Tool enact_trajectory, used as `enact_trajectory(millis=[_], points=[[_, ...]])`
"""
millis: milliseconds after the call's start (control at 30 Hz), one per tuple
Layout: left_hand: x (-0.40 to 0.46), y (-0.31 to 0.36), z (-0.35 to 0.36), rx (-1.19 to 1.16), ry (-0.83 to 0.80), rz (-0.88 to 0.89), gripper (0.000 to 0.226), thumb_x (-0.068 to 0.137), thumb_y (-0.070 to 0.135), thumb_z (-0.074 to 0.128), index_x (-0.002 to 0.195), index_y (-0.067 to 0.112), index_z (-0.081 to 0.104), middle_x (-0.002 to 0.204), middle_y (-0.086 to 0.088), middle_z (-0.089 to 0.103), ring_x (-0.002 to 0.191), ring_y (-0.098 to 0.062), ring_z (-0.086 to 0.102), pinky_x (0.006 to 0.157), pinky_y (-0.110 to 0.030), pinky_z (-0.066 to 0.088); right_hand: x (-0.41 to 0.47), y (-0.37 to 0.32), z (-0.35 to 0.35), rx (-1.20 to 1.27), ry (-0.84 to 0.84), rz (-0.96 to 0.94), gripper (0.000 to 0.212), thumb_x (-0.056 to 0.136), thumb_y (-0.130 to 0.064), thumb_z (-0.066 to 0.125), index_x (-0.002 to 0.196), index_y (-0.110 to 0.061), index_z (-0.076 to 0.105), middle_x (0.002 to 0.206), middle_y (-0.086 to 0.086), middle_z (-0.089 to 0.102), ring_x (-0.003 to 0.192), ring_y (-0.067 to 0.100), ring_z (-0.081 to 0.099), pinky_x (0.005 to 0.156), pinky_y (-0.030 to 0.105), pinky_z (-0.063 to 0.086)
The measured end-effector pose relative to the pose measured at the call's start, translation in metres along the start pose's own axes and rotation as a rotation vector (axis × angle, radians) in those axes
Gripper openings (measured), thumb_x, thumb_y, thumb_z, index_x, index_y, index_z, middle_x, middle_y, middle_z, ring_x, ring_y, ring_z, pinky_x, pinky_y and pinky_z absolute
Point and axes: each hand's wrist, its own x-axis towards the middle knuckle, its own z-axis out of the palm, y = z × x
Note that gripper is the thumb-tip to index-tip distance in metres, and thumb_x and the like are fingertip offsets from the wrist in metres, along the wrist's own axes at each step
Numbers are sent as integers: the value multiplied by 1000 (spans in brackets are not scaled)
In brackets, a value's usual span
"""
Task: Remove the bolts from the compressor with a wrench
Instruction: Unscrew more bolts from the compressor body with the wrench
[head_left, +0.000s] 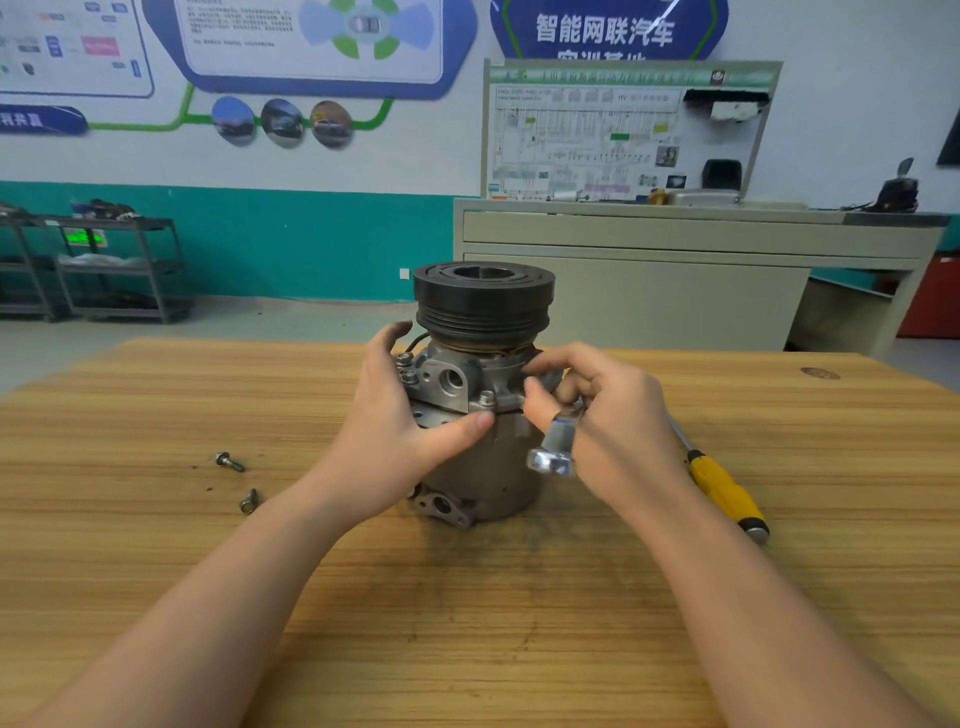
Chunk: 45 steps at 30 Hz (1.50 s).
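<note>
lying loose: two bolts (230, 461) (249, 501), one screwdriver (726, 490).

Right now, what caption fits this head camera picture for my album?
Left hand steadies the compressor while the right hand holds a wrench; two bolts lie loose.
</note>
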Motion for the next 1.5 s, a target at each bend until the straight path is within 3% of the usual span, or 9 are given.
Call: enact_trajectory(millis=[100, 300, 433, 600, 867, 1000, 1167, 1267, 1500], points=[[0, 1, 0, -4, 1, -2, 114, 60, 59, 75, 147, 38, 5, 149, -1, 29, 137, -15, 35, 116, -41, 33, -2, -2, -1, 38, -23, -38, 18, 88, -24, 64, 87, -42, 63, 57, -13, 54, 56, 3, 54, 57, 22, 45], [0, 0, 0, -4, 0, 7, 117, 60, 64, 78, 147, 38, 5, 148, -1, 30, 136, -15, 36, 113, -31, 31, 1, 2, 2, -19, 10, -33, 11, 86, -24, 67, 87, -35, 64, 54, -12, 54, 52, 6, 51, 57, 29, 45], [1, 0, 0, -8, 0, 5, 114, 60, 59, 75, 147, 40, 4, 150, -1, 30, 137, -15, 35, 116, -38, 33, -1, 0, 0, 21, 39, -89, 22, 89, -22, 63, 84, -43, 60, 58, -15, 54, 52, 2, 52, 50, 12, 39], [2, -2, 0, -9, -6, 13, 114, 63, 62, 79, 147, 40, 4, 149, -1, 30, 136, -14, 35, 110, -28, 31, 2, 1, 0, -13, 26, -28, 11, 85, -25, 69, 83, -33, 62, 53, -12, 53, 51, 6, 51, 55, 29, 45], [1, 0, 1, -21, -2, 9, 115, 58, 60, 77, 146, 39, 6, 144, 4, 31, 134, -13, 37, 112, -32, 34, 1, 0, -2, 34, 12, -23, 9, 87, -25, 69, 82, -31, 63, 53, -11, 51, 50, 6, 48, 52, 25, 40], [1, 1, 1, -21, 7, 4, 114, 59, 57, 76, 147, 38, 6, 144, 4, 31, 134, -12, 37, 114, -35, 34, 0, -3, -2, 38, 23, -61, 20, 88, -21, 65, 81, -39, 61, 56, -15, 52, 52, 2, 49, 50, 11, 36], [0, -1, 1, -19, 3, 9, 116, 58, 61, 76, 147, 38, 5, 140, 7, 30, 133, -11, 36, 106, -23, 32, 1, 1, -1, 11, -4, -17, 10, 87, -23, 67, 85, -32, 64, 53, -9, 50, 51, 4, 48, 54, 25, 42], [1, -1, 1, -17, 9, 5, 116, 57, 62, 76, 147, 37, 6, 145, 3, 30, 135, -13, 36, 113, -32, 33, 0, -2, -2, 51, 5, -59, 17, 89, -20, 63, 86, -36, 61, 55, -12, 52, 51, 2, 50, 49, 12, 38], [2, -2, 1, -10, 5, 8, 116, 56, 65, 76, 145, 40, 6, 145, 4, 28, 136, -14, 35, 113, -31, 33, 1, -1, -2, 18, 0, -32, 17, 89, -17, 63, 86, -34, 62, 52, -14, 50, 50, 3, 48, 51, 17, 39]])
